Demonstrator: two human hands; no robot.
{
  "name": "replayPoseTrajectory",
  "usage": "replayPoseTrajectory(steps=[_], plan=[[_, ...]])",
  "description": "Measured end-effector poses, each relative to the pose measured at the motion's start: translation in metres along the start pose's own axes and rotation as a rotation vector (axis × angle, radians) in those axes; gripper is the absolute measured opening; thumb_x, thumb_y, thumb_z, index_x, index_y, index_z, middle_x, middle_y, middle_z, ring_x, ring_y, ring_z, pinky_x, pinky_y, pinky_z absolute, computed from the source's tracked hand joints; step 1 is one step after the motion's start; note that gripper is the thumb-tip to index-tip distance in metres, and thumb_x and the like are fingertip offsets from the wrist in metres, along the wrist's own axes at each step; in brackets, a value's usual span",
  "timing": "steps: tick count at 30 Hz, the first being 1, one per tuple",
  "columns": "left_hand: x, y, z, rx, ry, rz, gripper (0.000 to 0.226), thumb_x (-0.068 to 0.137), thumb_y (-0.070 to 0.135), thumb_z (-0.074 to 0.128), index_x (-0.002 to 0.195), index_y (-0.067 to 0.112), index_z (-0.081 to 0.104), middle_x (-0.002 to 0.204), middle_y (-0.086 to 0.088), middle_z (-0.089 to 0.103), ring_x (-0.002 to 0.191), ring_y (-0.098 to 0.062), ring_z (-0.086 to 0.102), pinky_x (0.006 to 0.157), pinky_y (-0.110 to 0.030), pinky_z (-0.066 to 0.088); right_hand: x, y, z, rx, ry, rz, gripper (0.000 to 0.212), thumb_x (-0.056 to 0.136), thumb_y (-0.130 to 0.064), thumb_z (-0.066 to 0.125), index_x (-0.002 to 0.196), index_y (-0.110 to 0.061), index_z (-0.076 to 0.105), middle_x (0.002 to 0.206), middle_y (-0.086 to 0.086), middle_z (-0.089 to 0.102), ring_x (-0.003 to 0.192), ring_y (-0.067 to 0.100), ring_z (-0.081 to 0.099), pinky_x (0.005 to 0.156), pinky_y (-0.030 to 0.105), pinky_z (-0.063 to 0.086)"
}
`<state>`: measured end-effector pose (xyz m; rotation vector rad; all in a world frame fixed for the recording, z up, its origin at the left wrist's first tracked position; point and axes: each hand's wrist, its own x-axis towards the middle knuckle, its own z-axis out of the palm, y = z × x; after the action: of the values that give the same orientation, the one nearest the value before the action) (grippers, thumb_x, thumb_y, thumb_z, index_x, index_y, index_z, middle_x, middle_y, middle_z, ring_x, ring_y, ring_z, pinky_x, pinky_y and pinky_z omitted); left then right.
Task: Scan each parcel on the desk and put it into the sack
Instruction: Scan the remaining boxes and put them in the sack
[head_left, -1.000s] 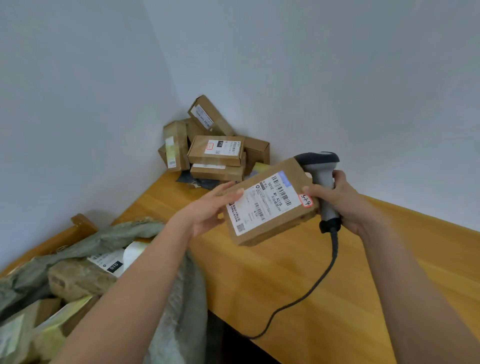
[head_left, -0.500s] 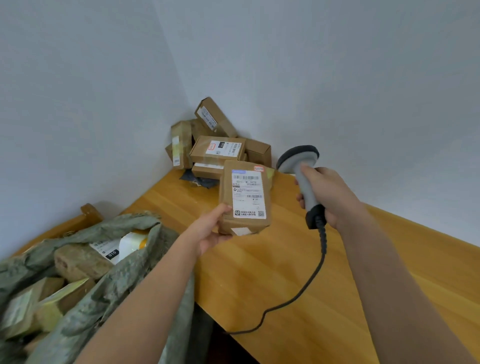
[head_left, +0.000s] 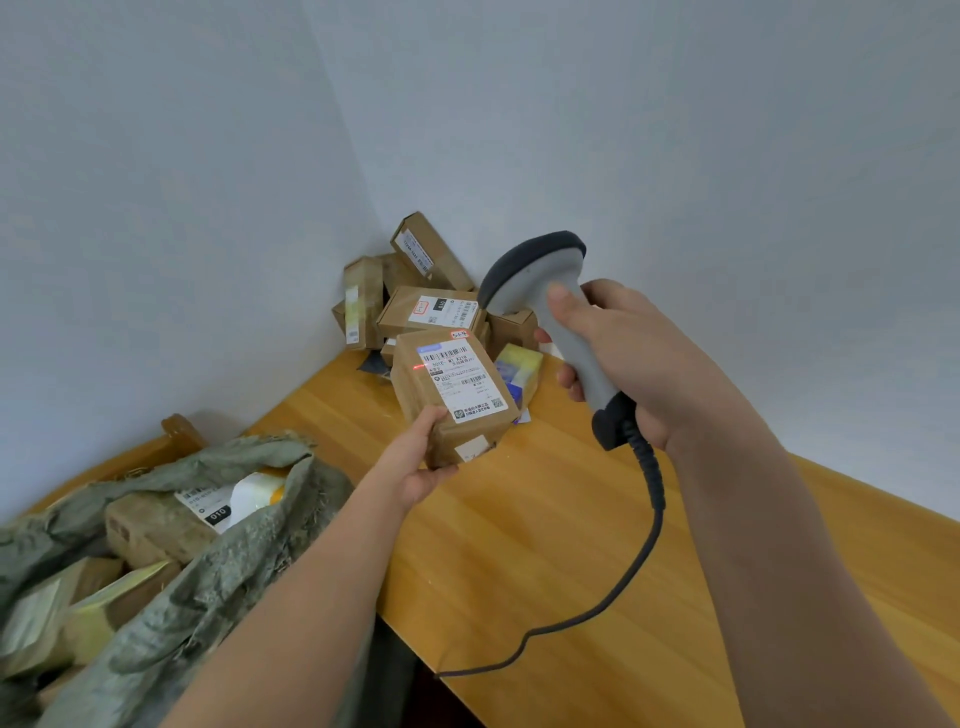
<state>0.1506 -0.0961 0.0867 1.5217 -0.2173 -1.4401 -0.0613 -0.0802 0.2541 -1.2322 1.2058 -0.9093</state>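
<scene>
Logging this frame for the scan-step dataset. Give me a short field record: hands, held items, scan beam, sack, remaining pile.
left hand: grips the held parcel at its near end, label up
right hand: grips the scanner, head aimed down at the parcel
scan beam: red mark at the label's left edge, just below the top barcode
sack: open, beside the desk, parcels inside
pile: several boxes in the wall corner
cable: trails over the desk's near edge

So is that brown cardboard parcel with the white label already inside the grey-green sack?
No, the brown cardboard parcel is held up over the wooden desk by the left hand, outside the grey-green sack.
</scene>
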Motion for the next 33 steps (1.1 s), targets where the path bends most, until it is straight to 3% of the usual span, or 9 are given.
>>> replayPoseTrajectory(steps=[4,9,13,20,24,27,30,33], plan=[[-0.001,0.000,0.002,-0.011,0.003,0.000,0.052,0.089,0.023,0.067,0.135,0.013,0.048,0.105,-0.006,0.059,0.090,-0.017,0.053,0.108,-0.051,0.041,-0.007,-0.004,-0.002,0.013,0.006,-0.004,0.029,0.102,-0.039,0.049,0.115,-0.013,0.054,0.110,0.012,0.066,0.054,0.014,0.053,0.061,0.033,0.048],[-0.003,0.000,0.001,-0.015,-0.006,-0.001,0.054,0.089,0.023,0.067,0.138,0.014,0.045,0.121,-0.009,0.058,0.109,-0.023,0.051,0.110,-0.051,0.038,-0.015,-0.006,-0.003,-0.001,0.013,-0.025,0.030,0.102,-0.040,0.048,0.115,-0.013,0.054,0.108,0.009,0.066,0.057,0.014,0.054,0.063,0.034,0.049],[-0.008,0.001,0.001,-0.030,-0.020,0.005,0.053,0.090,0.022,0.066,0.138,0.013,0.044,0.130,-0.011,0.056,0.111,-0.023,0.050,0.111,-0.051,0.037,-0.021,-0.007,-0.004,0.014,0.013,-0.032,0.030,0.101,-0.041,0.049,0.113,-0.014,0.055,0.107,0.009,0.067,0.058,0.015,0.054,0.063,0.035,0.047],[-0.015,-0.005,-0.011,-0.084,-0.011,0.040,0.051,0.088,0.019,0.068,0.135,0.012,0.048,0.118,-0.009,0.060,0.102,-0.020,0.055,0.111,-0.050,0.038,-0.032,-0.011,-0.003,0.010,-0.009,-0.060,0.032,0.101,-0.043,0.048,0.113,-0.014,0.055,0.107,0.008,0.067,0.059,0.016,0.054,0.066,0.036,0.046],[-0.025,-0.011,-0.020,-0.122,-0.023,0.055,0.029,0.088,0.016,0.067,0.115,0.012,0.056,0.122,-0.010,0.060,0.111,-0.022,0.054,0.110,-0.047,0.039,-0.038,-0.010,-0.004,0.025,-0.037,-0.057,0.030,0.101,-0.042,0.049,0.110,-0.014,0.055,0.103,0.006,0.067,0.056,0.014,0.054,0.062,0.034,0.047],[-0.037,-0.016,-0.027,-0.189,-0.032,0.082,0.012,0.090,0.015,0.064,0.101,0.013,0.060,0.111,-0.009,0.062,0.111,-0.023,0.056,0.107,-0.047,0.043,-0.038,-0.004,-0.001,0.087,-0.043,-0.048,0.028,0.099,-0.040,0.052,0.108,-0.014,0.056,0.097,0.005,0.067,0.053,0.012,0.054,0.054,0.028,0.047],[-0.045,-0.018,-0.041,-0.284,-0.119,0.097,0.037,0.088,0.028,0.067,0.119,0.011,0.058,0.126,-0.013,0.057,0.117,-0.032,0.057,0.098,-0.050,0.051,-0.028,0.012,0.014,0.123,-0.006,-0.040,0.028,0.094,-0.040,0.062,0.107,-0.016,0.052,0.092,0.006,0.064,0.050,0.010,0.053,0.048,0.024,0.047],[-0.062,-0.016,-0.056,-0.324,-0.270,0.049,0.058,0.084,0.042,0.066,0.130,0.011,0.051,0.126,-0.017,0.056,0.115,-0.045,0.060,0.101,-0.050,0.048,-0.017,0.036,0.041,0.117,0.000,0.017,0.052,0.084,-0.042,0.074,0.118,-0.019,0.042,0.089,0.006,0.060,0.052,0.008,0.053,0.048,0.021,0.048]])
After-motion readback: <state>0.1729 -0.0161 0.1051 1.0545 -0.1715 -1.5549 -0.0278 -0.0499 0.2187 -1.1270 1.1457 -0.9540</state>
